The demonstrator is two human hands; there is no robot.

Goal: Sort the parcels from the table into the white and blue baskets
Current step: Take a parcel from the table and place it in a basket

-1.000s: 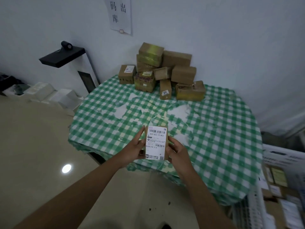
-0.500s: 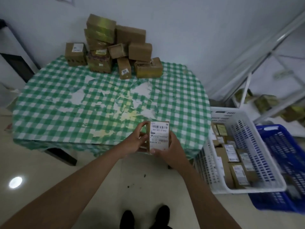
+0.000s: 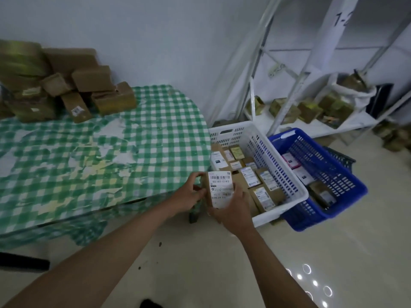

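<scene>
A small brown parcel (image 3: 220,190) with a white barcode label on its upper face is held upright by both hands, just off the near right corner of the desk (image 3: 155,134). The left hand (image 3: 189,196) is curled against the parcel's left edge, fingers bent round it. The right hand (image 3: 233,210) is wrapped round the parcel's lower right side, with the thumb laid across the bottom of the label. Both hands are thus clamped on the same parcel.

The desk is covered by a green and white checked cloth, worn to white and yellow patches in its middle. At the far left corner of the desk a heap of brown parcels (image 3: 66,85) is piled against the wall, some bound with yellowish tape.

Just right of the desk, on the floor, the white basket (image 3: 287,174) is seen, holding many labelled parcels laid flat. The held parcel is seen in front of this basket's near left corner. The blue basket (image 3: 347,187) is set touching the white one on the side away from the desk, and a few parcels lie in it. Beyond the baskets, further from the desk, a white shelf rack (image 3: 311,121) is loaded with more taped boxes on its low shelf.
</scene>
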